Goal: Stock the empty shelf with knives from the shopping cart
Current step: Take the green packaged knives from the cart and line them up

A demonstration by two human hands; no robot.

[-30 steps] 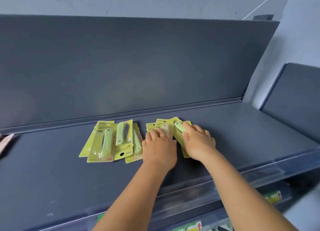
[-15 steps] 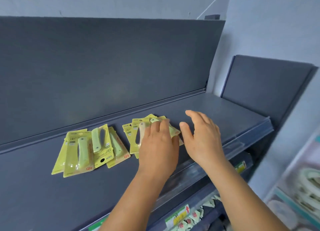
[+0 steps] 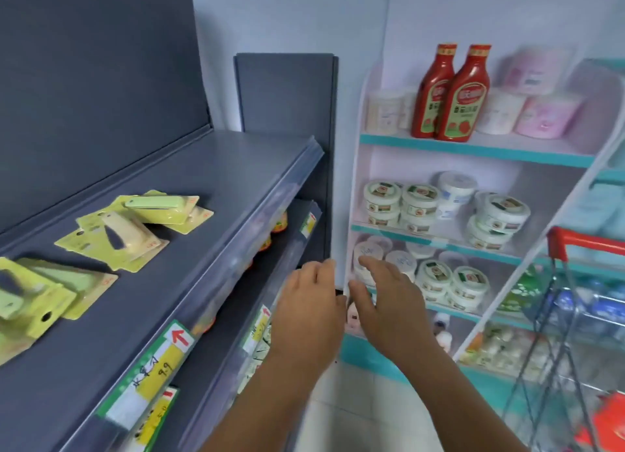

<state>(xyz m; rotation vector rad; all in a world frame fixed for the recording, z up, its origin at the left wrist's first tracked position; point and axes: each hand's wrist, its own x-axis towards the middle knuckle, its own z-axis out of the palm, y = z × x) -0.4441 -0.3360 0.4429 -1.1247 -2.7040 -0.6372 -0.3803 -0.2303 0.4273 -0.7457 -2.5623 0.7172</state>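
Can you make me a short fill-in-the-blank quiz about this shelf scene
1. The knife packs lie on the ___ shelf.
2. Both the left hand and right hand hold ___.
3. The shopping cart has a ___ handle.
4. Two ___ sauce bottles stand on the white rack's top shelf.

Missing words: grey; nothing; red; red

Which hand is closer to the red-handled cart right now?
The right hand. It is between the left hand and the cart, which stands off to the right. Both hands are empty and touch nothing.
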